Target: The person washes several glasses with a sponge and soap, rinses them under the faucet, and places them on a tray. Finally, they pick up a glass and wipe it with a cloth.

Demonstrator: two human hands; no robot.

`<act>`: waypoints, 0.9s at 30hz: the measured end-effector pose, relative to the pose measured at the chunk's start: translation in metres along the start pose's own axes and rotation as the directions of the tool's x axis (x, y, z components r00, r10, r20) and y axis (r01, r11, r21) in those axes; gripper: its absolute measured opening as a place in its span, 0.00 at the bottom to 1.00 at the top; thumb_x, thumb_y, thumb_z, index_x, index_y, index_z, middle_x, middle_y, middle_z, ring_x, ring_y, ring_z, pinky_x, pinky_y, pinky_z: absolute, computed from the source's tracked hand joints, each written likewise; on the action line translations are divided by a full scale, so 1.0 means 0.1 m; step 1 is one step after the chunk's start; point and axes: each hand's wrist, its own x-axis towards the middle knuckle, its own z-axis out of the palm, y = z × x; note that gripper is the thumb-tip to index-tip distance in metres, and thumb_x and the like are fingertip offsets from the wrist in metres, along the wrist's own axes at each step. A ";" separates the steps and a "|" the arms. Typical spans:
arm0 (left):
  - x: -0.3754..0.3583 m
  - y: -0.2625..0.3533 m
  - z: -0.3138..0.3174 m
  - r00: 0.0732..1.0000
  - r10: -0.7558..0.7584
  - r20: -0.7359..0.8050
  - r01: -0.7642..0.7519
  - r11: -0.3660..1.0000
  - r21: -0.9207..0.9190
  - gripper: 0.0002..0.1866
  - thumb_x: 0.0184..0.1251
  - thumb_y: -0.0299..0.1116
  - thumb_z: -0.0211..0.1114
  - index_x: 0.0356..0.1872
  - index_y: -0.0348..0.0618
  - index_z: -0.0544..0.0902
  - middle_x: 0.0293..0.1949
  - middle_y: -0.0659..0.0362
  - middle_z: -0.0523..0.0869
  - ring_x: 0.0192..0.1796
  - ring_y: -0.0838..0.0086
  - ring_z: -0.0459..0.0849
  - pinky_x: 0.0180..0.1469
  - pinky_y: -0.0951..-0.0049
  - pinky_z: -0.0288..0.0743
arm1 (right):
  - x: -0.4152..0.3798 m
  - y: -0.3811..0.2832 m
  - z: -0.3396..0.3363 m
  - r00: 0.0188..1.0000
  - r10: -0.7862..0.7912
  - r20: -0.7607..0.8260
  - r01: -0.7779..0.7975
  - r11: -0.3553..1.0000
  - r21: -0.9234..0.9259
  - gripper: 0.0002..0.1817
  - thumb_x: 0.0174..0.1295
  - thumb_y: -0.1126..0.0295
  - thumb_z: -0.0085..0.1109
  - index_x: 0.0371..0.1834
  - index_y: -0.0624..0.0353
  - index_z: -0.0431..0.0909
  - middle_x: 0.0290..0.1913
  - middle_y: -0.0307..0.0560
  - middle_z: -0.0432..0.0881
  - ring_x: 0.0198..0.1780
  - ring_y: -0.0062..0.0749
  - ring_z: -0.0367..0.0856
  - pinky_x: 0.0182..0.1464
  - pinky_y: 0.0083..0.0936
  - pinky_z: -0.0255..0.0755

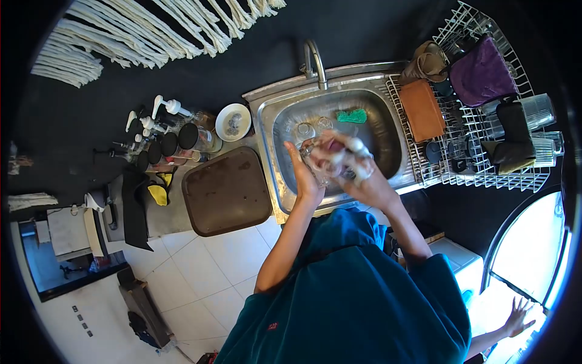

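Over the steel sink [379,148], my left hand [306,177] is wrapped round a clear glass [317,170]. My right hand [367,176] is covered in white suds and closed at the glass, smeared by motion; what its fingers hold, if anything, is hidden. In the basin behind my hands lie a green sponge [351,116] and small clear glass items [305,130]. The curved faucet [316,64] stands at the back edge of the sink.
Left of the sink are a brown tray [227,192], a white bowl [233,122] and pump bottles [173,107]. A wire dish rack [485,177] with glasses and cloths stands on the right. Another person's hand [519,316] shows at lower right.
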 end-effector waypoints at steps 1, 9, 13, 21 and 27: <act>0.06 -0.05 0.32 0.941 0.143 -0.308 -0.113 0.987 0.112 0.44 0.59 0.77 0.38 0.50 0.43 0.76 0.43 0.55 0.82 0.46 0.68 0.82 0.45 0.64 0.78 | 0.02 0.07 0.03 0.991 0.100 -0.095 -0.091 0.992 0.089 0.25 0.51 0.76 0.65 0.55 0.47 0.77 0.61 0.50 0.70 0.56 0.49 0.75 0.56 0.37 0.73; 0.00 -0.03 0.37 0.924 0.348 -0.157 -0.062 0.541 0.839 0.22 0.54 0.33 0.70 0.49 0.36 0.75 0.41 0.57 0.83 0.47 0.70 0.81 0.52 0.69 0.74 | 0.15 0.15 -0.11 0.901 0.404 -0.161 -0.388 0.914 0.122 0.19 0.48 0.68 0.70 0.44 0.60 0.79 0.49 0.54 0.78 0.51 0.48 0.77 0.51 0.36 0.72; -0.04 -0.03 0.64 0.870 0.477 0.127 -0.138 -0.013 0.990 0.25 0.43 0.28 0.74 0.47 0.37 0.77 0.41 0.56 0.82 0.47 0.72 0.80 0.53 0.70 0.72 | 0.15 0.08 -0.07 0.999 0.036 -0.018 -0.036 0.999 -0.010 0.20 0.47 0.66 0.70 0.43 0.64 0.78 0.49 0.54 0.77 0.53 0.49 0.75 0.56 0.38 0.69; -0.12 -0.17 0.47 0.891 0.444 0.096 -0.104 -0.006 0.995 0.16 0.51 0.28 0.71 0.41 0.37 0.79 0.33 0.58 0.84 0.38 0.78 0.82 0.43 0.75 0.75 | 0.12 0.16 -0.27 0.982 0.187 0.037 -0.185 0.981 -0.052 0.17 0.54 0.66 0.65 0.44 0.64 0.78 0.46 0.53 0.78 0.50 0.50 0.77 0.54 0.38 0.68; -0.05 -0.03 0.38 0.801 0.586 -0.126 -0.219 0.481 0.849 0.13 0.61 0.33 0.66 0.43 0.39 0.77 0.32 0.58 0.84 0.36 0.74 0.83 0.44 0.72 0.76 | -0.08 0.16 -0.12 0.851 0.380 -0.364 -0.331 0.924 0.190 0.14 0.55 0.70 0.64 0.42 0.65 0.76 0.43 0.53 0.76 0.46 0.46 0.78 0.48 0.34 0.71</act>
